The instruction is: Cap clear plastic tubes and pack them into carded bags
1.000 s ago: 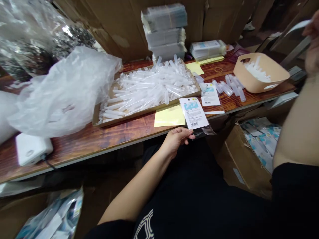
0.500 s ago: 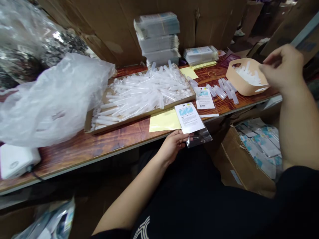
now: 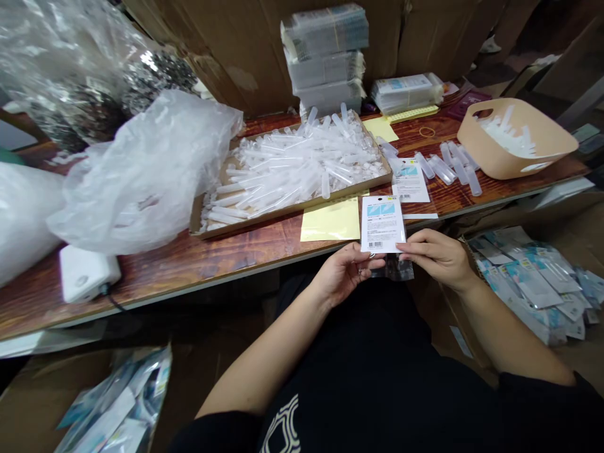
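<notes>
A white printed card with blue pictures [image 3: 383, 223] in a clear plastic bag [image 3: 400, 267] is held at the front edge of the table. My left hand [image 3: 343, 272] grips its lower left side from beneath, with some fingers behind the bag. My right hand [image 3: 436, 257] pinches the lower right corner of the card between thumb and fingers. Behind it on the table lies a second printed card [image 3: 411, 182]. A yellow sheet [image 3: 330, 221] sits just left of the held card.
A shallow cardboard tray [image 3: 264, 218] holds many clear plastic tubes. Loose tubes [image 3: 442, 168] lie near a beige basket [image 3: 516, 135]. Bagged stacks [image 3: 325, 63] stand behind. Boxes with packaged cards [image 3: 538, 283] are below the table. A large plastic bag [image 3: 151, 170] lies left.
My right hand has come from beside the beige basket to the card and closed on its corner. The card is now more upright. The view has shifted.
</notes>
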Demonstrator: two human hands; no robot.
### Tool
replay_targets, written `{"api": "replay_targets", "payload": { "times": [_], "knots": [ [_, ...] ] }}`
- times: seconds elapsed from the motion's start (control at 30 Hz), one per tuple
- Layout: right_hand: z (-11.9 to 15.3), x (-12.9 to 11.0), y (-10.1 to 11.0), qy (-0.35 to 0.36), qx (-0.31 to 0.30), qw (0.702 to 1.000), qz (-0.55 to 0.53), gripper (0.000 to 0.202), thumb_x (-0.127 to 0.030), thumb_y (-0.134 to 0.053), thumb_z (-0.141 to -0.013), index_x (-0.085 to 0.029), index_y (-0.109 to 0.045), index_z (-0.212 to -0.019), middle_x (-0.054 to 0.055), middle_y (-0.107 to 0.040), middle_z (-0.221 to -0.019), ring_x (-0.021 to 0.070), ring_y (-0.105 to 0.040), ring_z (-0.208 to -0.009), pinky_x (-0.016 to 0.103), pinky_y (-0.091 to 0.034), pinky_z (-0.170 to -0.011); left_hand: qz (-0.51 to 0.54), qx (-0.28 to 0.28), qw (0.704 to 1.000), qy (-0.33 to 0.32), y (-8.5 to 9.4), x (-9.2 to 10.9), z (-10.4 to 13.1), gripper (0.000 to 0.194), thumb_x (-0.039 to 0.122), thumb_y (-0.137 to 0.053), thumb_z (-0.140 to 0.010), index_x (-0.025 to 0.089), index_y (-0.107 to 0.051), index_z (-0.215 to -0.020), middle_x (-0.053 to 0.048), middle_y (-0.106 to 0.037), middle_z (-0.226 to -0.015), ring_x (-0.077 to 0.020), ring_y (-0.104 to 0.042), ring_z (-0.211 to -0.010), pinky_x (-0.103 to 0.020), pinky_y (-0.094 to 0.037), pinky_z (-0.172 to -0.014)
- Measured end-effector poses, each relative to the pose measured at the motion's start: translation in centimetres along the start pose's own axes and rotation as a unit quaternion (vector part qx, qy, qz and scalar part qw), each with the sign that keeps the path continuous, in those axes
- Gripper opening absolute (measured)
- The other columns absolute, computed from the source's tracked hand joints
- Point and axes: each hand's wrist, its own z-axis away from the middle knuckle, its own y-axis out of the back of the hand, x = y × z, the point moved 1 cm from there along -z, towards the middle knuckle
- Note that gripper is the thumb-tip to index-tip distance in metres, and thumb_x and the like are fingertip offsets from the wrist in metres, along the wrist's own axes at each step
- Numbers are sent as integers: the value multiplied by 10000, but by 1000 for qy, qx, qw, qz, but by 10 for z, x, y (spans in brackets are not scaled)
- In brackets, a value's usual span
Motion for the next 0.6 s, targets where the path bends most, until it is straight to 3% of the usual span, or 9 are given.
{"api": "replay_targets", "payload": {
  "times": [0.13, 0.23, 0.3, 0.4, 0.5, 0.6],
  "knots": [
    [8, 0, -3, -53, 42, 996, -51, 315, -136, -793, -841, -368, -840, -1050, 13, -733, -846, 145, -688, -765, 274, -578, -686, -46, -19, 999, -14, 6, -1, 2, 308, 259, -828, -694, 179, -532, -723, -103, -809, -928, -197, -774, -826, -231, -413, -621],
    [22, 5, -5, -126, 111, 983, -68, 251, -146, -795, -832, -351, -850, -966, 15, -725, -854, 144, -672, -767, 272, -554, -663, -137, -41, 985, -93, 15, -1, 6, 300, 404, -804, -755, 182, -608, -806, -122, -805, -950, -224, -774, -860, -262, -452, -657],
    [32, 11, -7, -159, 147, 972, -89, 205, -165, -809, -822, -335, -849, -929, 20, -727, -868, 150, -669, -784, 275, -545, -663, -238, -22, 950, -203, 23, -1, 9, 246, 367, -782, -790, 193, -661, -915, -110, -799, -981, -218, -763, -900, -279, -483, -700],
    [42, 18, -12, -179, 169, 962, -122, 161, -189, -834, -804, -321, -842, -897, 21, -728, -869, 161, -675, -824, 296, -556, -722, -407, 15, 850, -334, 31, -3, 13, 246, 249, -761, -828, 232, -707, -1068, -89, -791, -1058, -195, -737, -918, -306, -524, -784],
    [48, 21, -18, -195, 166, 957, -134, 106, -227, -845, -802, -301, -836, -878, 25, -724, -862, 163, -673, -825, 307, -563, -745, -508, 0, 782, -361, 33, -8, 10, 221, 233, -728, -878, 268, -770, -1091, -80, -796, -1062, -200, -730, -929, -333, -546, -856],
    [49, 21, -19, -210, 168, 954, -131, 51, -284, -848, -806, -276, -829, -853, 33, -718, -850, 167, -673, -815, 313, -569, -739, -526, -11, 765, -371, 32, -10, 5, 174, 230, -708, -906, 290, -814, -1030, -74, -799, -1030, -207, -726, -946, -344, -550, -896]
  ]
}}
